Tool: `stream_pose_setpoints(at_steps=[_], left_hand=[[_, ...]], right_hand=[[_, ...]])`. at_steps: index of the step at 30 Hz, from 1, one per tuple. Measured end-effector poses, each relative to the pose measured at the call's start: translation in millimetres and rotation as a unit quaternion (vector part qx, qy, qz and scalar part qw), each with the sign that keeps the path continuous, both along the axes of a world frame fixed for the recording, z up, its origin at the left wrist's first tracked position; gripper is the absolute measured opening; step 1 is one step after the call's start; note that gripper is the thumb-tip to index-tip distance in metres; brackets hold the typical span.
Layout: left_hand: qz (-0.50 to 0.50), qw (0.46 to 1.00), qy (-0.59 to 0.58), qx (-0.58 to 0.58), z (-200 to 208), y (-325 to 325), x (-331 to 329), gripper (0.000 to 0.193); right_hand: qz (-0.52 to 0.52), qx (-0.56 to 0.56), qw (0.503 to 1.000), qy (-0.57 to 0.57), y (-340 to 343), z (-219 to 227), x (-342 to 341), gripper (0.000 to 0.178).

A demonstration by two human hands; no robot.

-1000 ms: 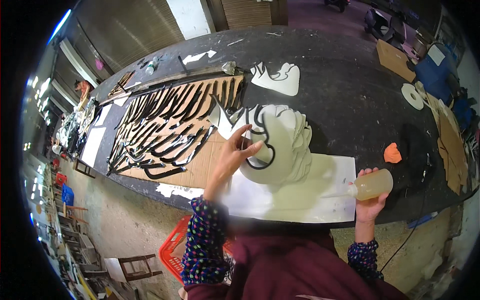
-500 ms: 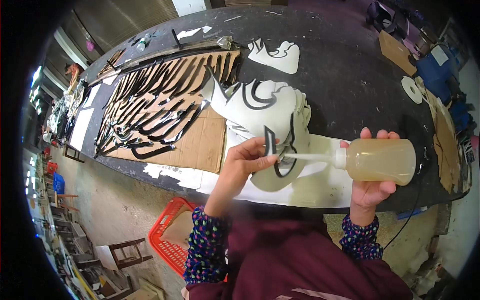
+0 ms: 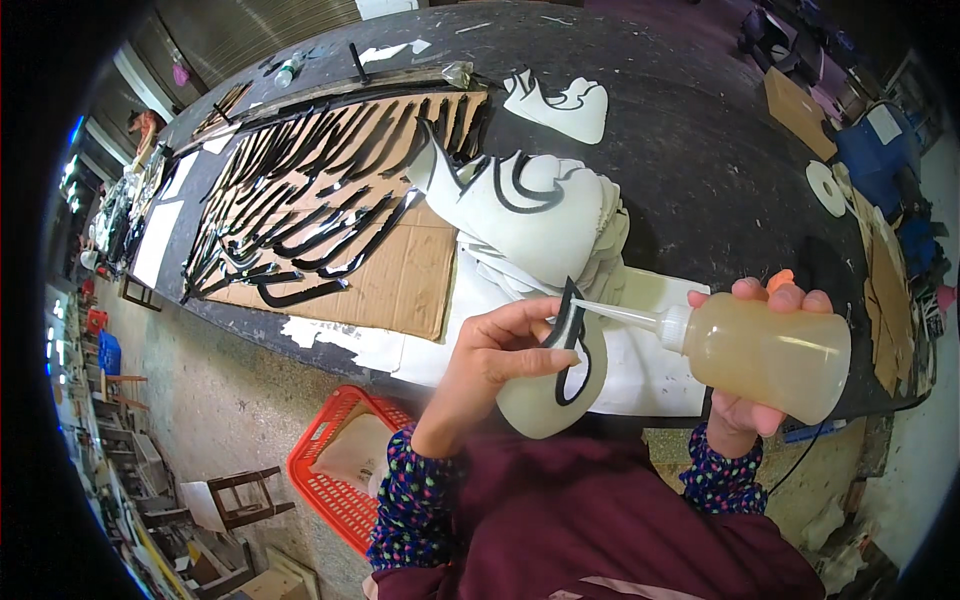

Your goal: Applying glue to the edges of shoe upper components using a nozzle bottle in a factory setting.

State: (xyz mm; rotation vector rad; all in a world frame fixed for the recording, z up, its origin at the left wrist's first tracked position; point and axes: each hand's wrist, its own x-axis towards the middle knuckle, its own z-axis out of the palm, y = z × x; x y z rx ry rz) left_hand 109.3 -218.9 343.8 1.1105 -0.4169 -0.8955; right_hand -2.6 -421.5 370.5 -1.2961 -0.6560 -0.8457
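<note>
My left hand pinches a white cut-out piece with black curved edging, close to the table's near edge. The piece's pointed black end sticks up above my fingers. In my right hand lies a squeeze bottle of cloudy pale-yellow liquid, tipped nearly level. Its thin white nozzle points left, the end at or just beside that black point; whether they touch I cannot tell. Just beyond, similar white pieces are piled in a stack, the top one carrying black curved edging.
Left of the stack, many black curved strips lie on a cardboard sheet. Another edged white piece rests farther back. White paper covers the near edge. A red basket stands on the floor, and a white roll sits at right.
The white piece has turned and come slightly nearer to me, its black point now more upright. The bottle has shifted a little right and nearer, and its nozzle slants more up to the left.
</note>
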Motion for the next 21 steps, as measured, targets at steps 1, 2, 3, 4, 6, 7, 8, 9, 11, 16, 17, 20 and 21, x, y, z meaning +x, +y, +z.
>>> stream_pose_setpoints(at_steps=[1, 2, 3, 4, 6, 7, 8, 9, 11, 16, 17, 20, 21], left_hand=[[0.002, 1.000, 0.003, -0.013, -0.4, 0.2, -0.3, 0.039], [0.005, 1.000, -0.001, -0.014, -0.8, 0.4, -0.7, 0.040], [0.005, 1.000, -0.007, -0.001, -1.3, 0.5, -0.9, 0.041], [0.008, 1.000, -0.005, -0.014, -1.5, 0.9, -1.3, 0.041], [0.012, 1.000, 0.003, -0.004, -2.1, 2.0, -2.4, 0.042], [0.015, 1.000, 0.008, -0.009, -2.5, 2.2, -2.8, 0.042], [0.015, 1.000, 0.017, -0.011, -2.9, 2.2, -3.2, 0.042], [0.012, 1.000, 0.024, -0.006, -3.4, 2.2, -3.5, 0.043], [0.011, 1.000, 0.021, -0.011, -4.7, 1.8, -3.4, 0.043], [0.009, 1.000, 0.015, -0.009, -7.0, 3.8, -4.8, 0.042], [0.010, 1.000, 0.015, -0.008, -7.5, 4.2, -5.5, 0.043], [0.008, 1.000, 0.011, -0.001, -9.0, 4.0, -7.1, 0.043], [0.003, 1.000, 0.002, 0.015, -9.4, 4.0, -7.7, 0.044]], right_hand=[[0.001, -0.001, 1.000, 0.001, 0.2, -0.3, 0.1, 0.090], [-0.016, 0.012, 1.000, -0.003, 0.6, -0.7, 0.0, 0.089], [-0.035, 0.018, 0.999, -0.006, 0.7, -0.9, -0.2, 0.088], [-0.032, 0.025, 0.999, -0.006, 0.6, -0.9, -0.4, 0.088], [0.011, 0.025, 1.000, -0.009, 0.3, -0.8, -1.4, 0.088], [0.004, 0.032, 0.999, -0.003, 0.0, -0.6, -2.0, 0.088], [0.018, 0.018, 1.000, 0.007, -0.3, -0.5, -2.5, 0.089], [0.044, 0.014, 0.999, 0.013, -0.6, -0.3, -3.1, 0.089], [0.002, 0.015, 1.000, 0.014, 0.5, -0.5, -4.6, 0.089], [-0.007, 0.034, 0.999, 0.001, -0.1, 0.0, -4.6, 0.088], [0.017, 0.011, 1.000, 0.004, -0.4, 0.2, -4.1, 0.088], [0.015, -0.004, 1.000, 0.007, 0.8, 0.6, -4.1, 0.087], [-0.011, 0.004, 1.000, 0.007, 1.4, 0.7, -4.4, 0.088]])
